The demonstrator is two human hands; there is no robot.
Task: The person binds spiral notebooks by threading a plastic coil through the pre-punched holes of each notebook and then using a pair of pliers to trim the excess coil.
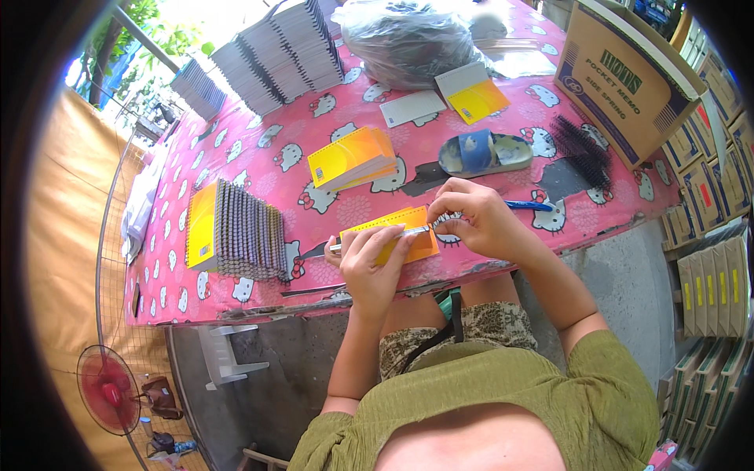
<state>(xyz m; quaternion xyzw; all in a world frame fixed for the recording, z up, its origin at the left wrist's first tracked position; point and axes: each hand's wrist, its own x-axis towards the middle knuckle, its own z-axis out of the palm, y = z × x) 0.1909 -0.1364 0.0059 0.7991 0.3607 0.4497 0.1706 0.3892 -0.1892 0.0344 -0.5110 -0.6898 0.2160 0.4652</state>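
My left hand (367, 263) is closed on a small memo pad (424, 246) with a yellow-orange cover, near the table's front edge. Its thumb and fingers press along the pad's white edge. At the right end of that edge, my right hand (475, 218) pinches a thin spiral binding wire (444, 220). The wire meets the pad there; how far it runs through the holes is hidden by my fingers. Beyond the pad lies a loose pile of yellow memo pads (352, 159). To the left stands a stack of spiral-bound memo pads (247, 235).
A blue slipper (471, 151), a blue pen-like tool (528, 206) and black spiral wires (583, 149) lie to the right. A cardboard box (620, 90), a plastic bag (404, 39) and tall notebook stacks (275, 59) stand farther back on the pink-covered table (259, 177).
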